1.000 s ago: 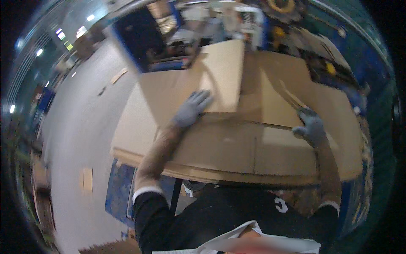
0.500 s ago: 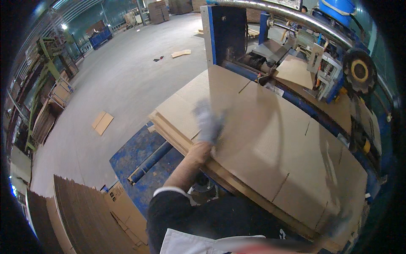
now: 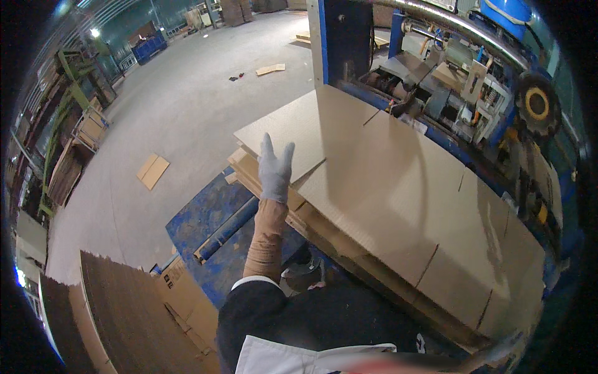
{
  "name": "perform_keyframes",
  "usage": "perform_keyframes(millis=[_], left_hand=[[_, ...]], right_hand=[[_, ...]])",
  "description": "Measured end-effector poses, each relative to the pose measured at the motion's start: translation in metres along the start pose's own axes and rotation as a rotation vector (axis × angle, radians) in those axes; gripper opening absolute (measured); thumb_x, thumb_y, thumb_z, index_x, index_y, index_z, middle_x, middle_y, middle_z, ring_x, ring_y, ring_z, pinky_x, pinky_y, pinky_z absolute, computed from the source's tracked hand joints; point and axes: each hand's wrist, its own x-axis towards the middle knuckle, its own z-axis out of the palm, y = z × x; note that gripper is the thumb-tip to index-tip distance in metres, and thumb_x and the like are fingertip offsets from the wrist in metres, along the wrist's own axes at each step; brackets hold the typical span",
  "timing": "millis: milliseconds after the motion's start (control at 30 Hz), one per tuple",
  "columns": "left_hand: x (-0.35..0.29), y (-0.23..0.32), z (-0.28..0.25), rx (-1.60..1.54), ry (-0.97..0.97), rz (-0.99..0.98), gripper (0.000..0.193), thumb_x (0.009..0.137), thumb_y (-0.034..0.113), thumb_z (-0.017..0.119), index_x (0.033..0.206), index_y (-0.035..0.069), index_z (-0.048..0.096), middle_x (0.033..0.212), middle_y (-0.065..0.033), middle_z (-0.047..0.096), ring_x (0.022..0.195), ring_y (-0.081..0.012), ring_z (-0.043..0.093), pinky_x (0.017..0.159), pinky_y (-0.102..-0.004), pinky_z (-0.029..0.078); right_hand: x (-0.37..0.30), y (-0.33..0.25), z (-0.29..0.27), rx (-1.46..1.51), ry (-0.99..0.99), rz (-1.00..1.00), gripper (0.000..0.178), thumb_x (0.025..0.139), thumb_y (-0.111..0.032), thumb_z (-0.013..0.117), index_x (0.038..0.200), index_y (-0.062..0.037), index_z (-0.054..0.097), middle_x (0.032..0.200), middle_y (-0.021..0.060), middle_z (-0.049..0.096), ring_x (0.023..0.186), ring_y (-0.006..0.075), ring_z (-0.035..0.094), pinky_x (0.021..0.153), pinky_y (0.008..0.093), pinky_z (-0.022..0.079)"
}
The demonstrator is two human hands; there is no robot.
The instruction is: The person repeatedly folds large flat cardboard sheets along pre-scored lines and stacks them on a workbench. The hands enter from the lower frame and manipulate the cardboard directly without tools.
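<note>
A large flat cardboard sheet (image 3: 386, 181) with cut slots lies on top of a stack of cardboard (image 3: 349, 249), its near edge set back from the sheets below. At its near left edge is my left hand (image 3: 276, 171) in a grey glove, fingers and thumb spread and holding nothing; whether it touches the sheet I cannot tell. My right hand (image 3: 514, 346) is a dim smear by the sheet's near right corner at the lower right rim, its fingers not readable.
A blue-framed machine (image 3: 349, 43) with rollers and a black wheel (image 3: 536, 103) stands along the sheet's far side. Beneath the stack's left end is a blue metal platform (image 3: 202, 206). Upright cardboard (image 3: 124, 305) is stacked at lower left; a loose cardboard piece (image 3: 152, 171) lies on the floor.
My left hand has moved left and back from the sheet's surface to its near edge. The top sheet has shifted away from me over the stack. A cardboard piece in the machine has gone from sight.
</note>
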Motion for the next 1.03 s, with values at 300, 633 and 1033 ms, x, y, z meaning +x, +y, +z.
perform_keyframes(millis=[300,633,1033], left_hand=[[0.038,-0.034,-0.004,-0.842,-0.168,-0.582,0.013,0.082,0.001,0.059,0.094,-0.002,0.062,0.087,-0.0088,0.06,0.084,-0.02,0.057,0.077,-0.0347,0.047],[-0.086,0.033,-0.024,-0.56,-0.719,-0.011,0.052,0.07,-0.005,0.064,0.122,0.0,0.058,0.129,-0.0161,0.055,0.11,-0.0289,0.058,0.094,-0.0361,0.046],[-0.109,0.069,0.043,0.304,-0.979,1.24,0.048,0.082,0.011,0.052,0.13,0.01,0.051,0.137,-0.0193,0.048,0.126,-0.038,0.045,0.108,-0.0539,0.029]], right_hand=[[0.018,-0.185,-0.084,1.07,-0.057,0.36,0.05,0.093,-0.027,0.055,0.134,0.0002,0.047,0.133,0.0148,0.051,0.117,0.0267,0.051,0.098,0.0388,0.043],[-0.111,-0.363,-0.108,0.168,-0.586,-0.791,0.031,0.079,-0.016,0.065,0.109,-0.0093,0.063,0.123,0.0095,0.06,0.117,0.0326,0.054,0.099,0.0424,0.044],[-0.098,-0.355,-0.025,0.146,-0.858,-0.969,0.057,0.072,-0.022,0.075,0.124,-0.0123,0.054,0.138,0.0119,0.049,0.129,0.0317,0.044,0.11,0.0474,0.032]])
